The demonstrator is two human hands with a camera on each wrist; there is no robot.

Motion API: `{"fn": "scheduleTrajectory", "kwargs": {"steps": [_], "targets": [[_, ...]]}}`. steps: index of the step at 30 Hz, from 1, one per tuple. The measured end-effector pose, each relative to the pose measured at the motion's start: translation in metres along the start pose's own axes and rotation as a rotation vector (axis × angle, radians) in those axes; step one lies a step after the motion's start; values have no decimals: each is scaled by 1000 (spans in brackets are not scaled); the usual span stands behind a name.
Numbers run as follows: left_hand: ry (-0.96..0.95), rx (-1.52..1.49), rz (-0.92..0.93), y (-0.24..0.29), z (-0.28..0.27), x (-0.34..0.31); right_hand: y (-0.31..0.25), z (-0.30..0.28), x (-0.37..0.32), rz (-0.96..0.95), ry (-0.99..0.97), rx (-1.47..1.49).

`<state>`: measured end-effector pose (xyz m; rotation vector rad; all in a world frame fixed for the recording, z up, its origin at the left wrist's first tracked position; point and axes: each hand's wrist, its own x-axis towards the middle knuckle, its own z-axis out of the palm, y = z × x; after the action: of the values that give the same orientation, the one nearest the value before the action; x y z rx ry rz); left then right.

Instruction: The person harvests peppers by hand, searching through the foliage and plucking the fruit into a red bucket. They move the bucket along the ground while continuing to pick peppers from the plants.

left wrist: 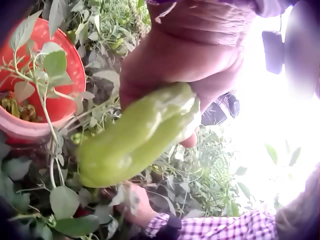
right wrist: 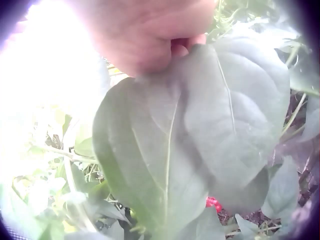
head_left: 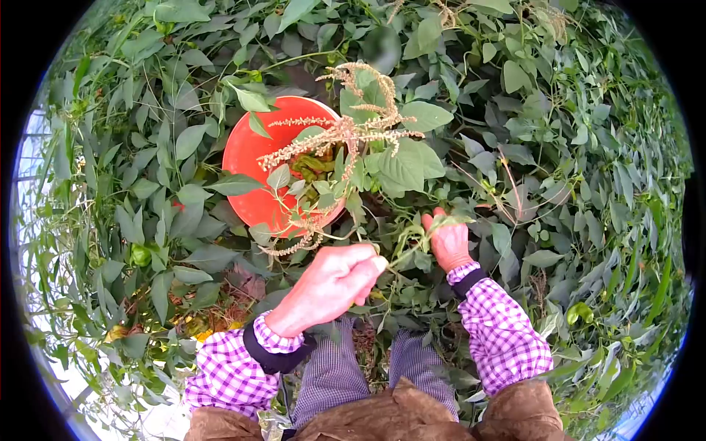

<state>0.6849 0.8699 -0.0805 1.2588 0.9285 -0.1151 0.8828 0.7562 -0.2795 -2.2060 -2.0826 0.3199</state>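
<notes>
My left hand is curled in front of the red bucket. In the left wrist view it grips a pale green pepper at one end; from the head camera the hand covers this pepper. My right hand reaches into the pepper plants to the right of the bucket. Broad leaves hang right at its fingers in the right wrist view and hide the fingertips, so I cannot tell what they hold. Inside the bucket lie several green and reddish peppers.
A weed with pale seed spikes leans across the bucket's right side. Dense foliage surrounds both hands. Another green pepper hangs at the left, and a yellow-green one at the right. Something red shows under the leaves.
</notes>
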Motion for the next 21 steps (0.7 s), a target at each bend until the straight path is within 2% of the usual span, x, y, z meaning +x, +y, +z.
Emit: {"fn": "scheduleTrajectory", "kwargs": {"steps": [2, 4, 6, 8, 10, 12, 14, 16, 17, 18, 20, 21], "targets": [[494, -79, 341, -1, -28, 1, 2, -3, 4, -19, 45, 75], [732, -165, 501, -9, -62, 4, 9, 13, -1, -23, 64, 84], [917, -70, 536, -23, -80, 16, 8, 13, -1, -36, 78, 95], [1024, 253, 410, -42, -87, 18, 2, 0, 0, 41, 56, 114], [1062, 616, 358, -56, -80, 16, 3, -5, 3, 39, 102, 186], [821, 882, 328, -66, -67, 21, 0, -8, 5, 37, 80, 159], [698, 1130, 256, -69, -49, 34, 2, -9, 4, 47, 52, 156], [517, 1162, 169, -104, -44, 47, 6, -6, 2, 7, 40, 147], [411, 1125, 171, -111, -32, 49, 4, -9, 4, 63, -28, 99], [299, 1197, 259, -116, -17, 45, 3, -9, 5, 63, -38, 93], [257, 1322, 319, -128, 6, 38, 3, -7, 10, 81, 53, 125], [259, 1313, 318, -132, 4, 41, 6, -5, 13, 113, -11, 144]]}}
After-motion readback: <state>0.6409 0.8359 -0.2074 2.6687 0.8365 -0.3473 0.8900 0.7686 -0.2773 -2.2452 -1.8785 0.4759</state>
